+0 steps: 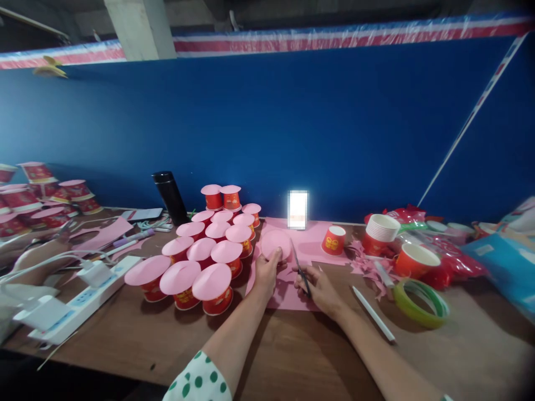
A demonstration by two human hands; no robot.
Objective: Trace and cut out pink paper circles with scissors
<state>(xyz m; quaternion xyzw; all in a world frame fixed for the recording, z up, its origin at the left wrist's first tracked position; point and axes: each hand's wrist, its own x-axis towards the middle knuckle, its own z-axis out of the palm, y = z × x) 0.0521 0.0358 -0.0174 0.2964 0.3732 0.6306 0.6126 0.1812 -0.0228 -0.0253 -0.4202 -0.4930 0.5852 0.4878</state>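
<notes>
Between thumb and fingers, my left hand (268, 271) grips a round pink paper disc (273, 244). My right hand (317, 285) is closed around a pair of dark scissors (301, 269), whose blades point up toward the disc's right edge. Whether the blades touch the paper I cannot tell. Beneath both hands lie pink paper sheets (288, 298). To the left stand several red paper cups (217, 301), upside down, with pink discs (212, 281) on top. A single red cup (333, 240) stands past my right hand, beside pink paper scraps (374, 266).
At right are a white pen (373, 313), a roll of tape (421, 303), stacked cups (382, 228) and plastic bags (455, 256). A bright phone screen (298, 210) stands behind the disc. A power strip (86, 298), a black bottle (170, 197) and another person's hand (48, 259) are at left.
</notes>
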